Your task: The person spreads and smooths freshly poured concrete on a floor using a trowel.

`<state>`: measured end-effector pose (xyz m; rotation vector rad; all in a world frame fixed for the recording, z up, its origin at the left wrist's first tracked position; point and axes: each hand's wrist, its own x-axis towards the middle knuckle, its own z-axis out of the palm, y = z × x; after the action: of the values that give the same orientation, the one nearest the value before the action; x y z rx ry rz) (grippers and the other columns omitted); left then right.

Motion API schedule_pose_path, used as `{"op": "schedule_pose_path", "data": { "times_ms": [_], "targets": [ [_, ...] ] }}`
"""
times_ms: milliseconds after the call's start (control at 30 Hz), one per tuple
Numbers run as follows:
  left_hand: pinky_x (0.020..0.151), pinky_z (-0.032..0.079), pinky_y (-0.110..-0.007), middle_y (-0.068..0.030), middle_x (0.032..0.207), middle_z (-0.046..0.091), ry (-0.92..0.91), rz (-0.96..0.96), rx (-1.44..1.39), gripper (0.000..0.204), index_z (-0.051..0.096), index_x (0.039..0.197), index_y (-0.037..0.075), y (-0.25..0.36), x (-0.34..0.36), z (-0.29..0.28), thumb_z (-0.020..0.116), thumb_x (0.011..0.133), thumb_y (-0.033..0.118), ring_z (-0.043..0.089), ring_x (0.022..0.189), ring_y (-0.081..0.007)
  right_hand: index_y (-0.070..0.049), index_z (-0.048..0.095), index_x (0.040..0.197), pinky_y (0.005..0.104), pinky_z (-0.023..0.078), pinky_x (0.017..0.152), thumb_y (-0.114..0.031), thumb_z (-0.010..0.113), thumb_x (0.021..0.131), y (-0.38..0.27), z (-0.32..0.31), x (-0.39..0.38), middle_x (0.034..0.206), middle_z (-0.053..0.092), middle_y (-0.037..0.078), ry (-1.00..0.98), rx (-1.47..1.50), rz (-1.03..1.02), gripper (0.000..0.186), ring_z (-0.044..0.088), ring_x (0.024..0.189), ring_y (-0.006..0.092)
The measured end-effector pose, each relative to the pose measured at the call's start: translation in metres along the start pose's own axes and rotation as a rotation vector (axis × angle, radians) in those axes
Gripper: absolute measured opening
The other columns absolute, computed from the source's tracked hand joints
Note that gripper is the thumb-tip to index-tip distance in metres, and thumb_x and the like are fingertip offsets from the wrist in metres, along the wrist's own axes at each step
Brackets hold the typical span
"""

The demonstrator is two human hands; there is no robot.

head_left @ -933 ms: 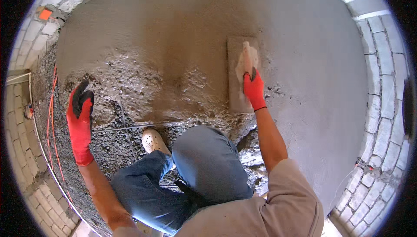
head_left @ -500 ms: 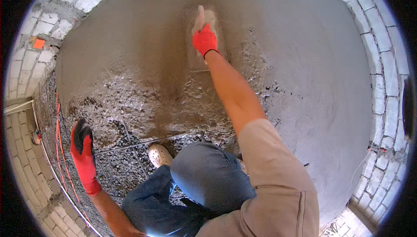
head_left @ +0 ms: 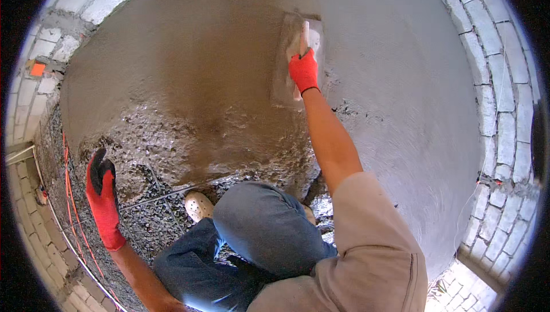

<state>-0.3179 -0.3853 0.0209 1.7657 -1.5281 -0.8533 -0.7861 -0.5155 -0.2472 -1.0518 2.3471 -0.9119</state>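
Observation:
My right hand, in a red glove, is wrapped round the pale handle of a rectangular plastering float. The float's flat plate lies on wet grey concrete, its long side pointing away from me. On the near side, the concrete is rough and lumpy, with a watery sheen. My left hand, in a red glove with black fingertips, is raised at the left over dark gravel. Its fingers are apart and nothing is in them.
Dark gravel with a thin metal rod across it lies around my shoe. Orange cables run along the left edge. White brick walls enclose the floor. Smooth concrete stretches along my right side.
My right hand has drawn the float to the right and slightly nearer, over the rough strip, which now looks smoother there. The left hand stays raised and empty.

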Motion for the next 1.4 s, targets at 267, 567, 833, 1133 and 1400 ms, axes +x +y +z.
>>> {"op": "schedule_pose_path", "data": {
  "times_ms": [267,567,833,1133,1400],
  "targets": [
    [0.097,0.040,-0.027,-0.0088,0.128,0.052,-0.003,-0.013,0.006,0.041,0.043,0.133,0.000,-0.001,0.002,0.008,0.051,0.092,0.005,0.052,0.111,-0.0148,0.000,0.039,0.129,0.0495,0.045,0.085,-0.028,0.053,0.083,0.044,-0.034,-0.023,0.104,0.059,0.032,0.025,0.077,-0.001,0.056,0.056,0.099,0.0462],
    [0.100,0.038,-0.028,-0.0095,0.129,0.052,-0.006,-0.057,0.145,0.043,0.043,0.133,0.000,0.006,-0.007,-0.003,0.053,0.092,0.010,0.050,0.116,-0.0159,0.000,0.044,0.125,0.0488,0.047,0.083,-0.027,0.053,0.083,0.047,-0.024,-0.037,0.103,0.059,0.031,-0.337,0.117,-0.216,0.051,0.057,0.097,0.0452],
    [0.098,0.039,-0.028,-0.0094,0.129,0.051,0.046,-0.091,0.007,0.043,0.043,0.132,0.000,0.008,-0.014,-0.007,0.051,0.090,0.001,0.050,0.113,-0.0153,-0.001,0.052,0.118,0.0457,0.047,0.080,-0.029,0.055,0.082,0.046,-0.031,0.021,0.098,0.062,0.027,0.105,0.090,-0.112,0.045,0.060,0.094,0.0422],
    [0.101,0.035,-0.031,-0.0098,0.129,0.050,0.100,-0.184,0.158,0.048,0.044,0.132,0.001,0.007,-0.046,-0.023,0.050,0.084,-0.004,0.048,0.116,-0.0178,0.001,0.058,0.104,0.0453,0.047,0.080,-0.032,0.055,0.081,-0.004,0.034,0.137,0.097,0.063,0.026,0.074,0.073,-0.286,0.040,0.059,0.094,0.0425],
    [0.102,0.035,-0.032,-0.0108,0.129,0.051,0.099,-0.269,0.255,0.053,0.045,0.131,0.001,-0.031,-0.076,-0.039,0.049,0.078,-0.004,0.048,0.118,-0.0193,0.004,0.057,0.106,0.0456,0.046,0.087,-0.040,0.055,0.078,-0.076,0.083,0.159,0.107,0.059,0.029,-0.174,0.004,-0.366,0.052,0.056,0.103,0.0425]
  ]
}}
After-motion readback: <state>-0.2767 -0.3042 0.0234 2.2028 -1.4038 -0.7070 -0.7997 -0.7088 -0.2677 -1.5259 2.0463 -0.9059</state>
